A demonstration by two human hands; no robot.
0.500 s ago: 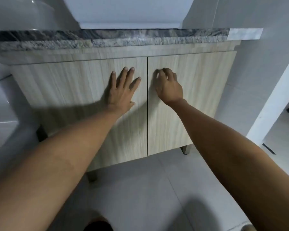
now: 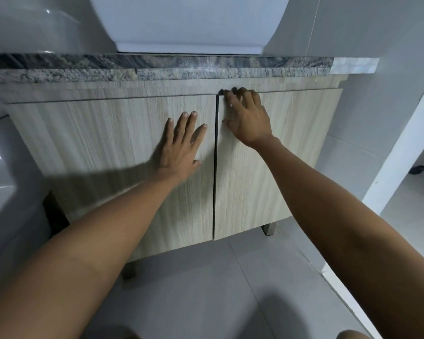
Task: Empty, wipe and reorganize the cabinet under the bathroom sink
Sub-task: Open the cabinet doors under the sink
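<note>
Directly ahead of both outstretched arms, the cabinet (image 2: 123, 133) under the sink (image 2: 186, 23) is seen with both wood-grain doors shut. The left hand (image 2: 181, 148) is laid flat, fingers spread, against the left door (image 2: 96, 148) just beside the centre gap, gripping nothing. The right hand (image 2: 246, 116) is placed higher, its fingers curled over the top inner corner of the right door (image 2: 299, 152), below the speckled stone countertop (image 2: 157, 69).

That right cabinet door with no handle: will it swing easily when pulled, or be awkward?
Probably awkward to start: the right door has no handle, so the right hand hooks its top corner. Likely stiff and light, as it looks like a thin flat panel.
</note>
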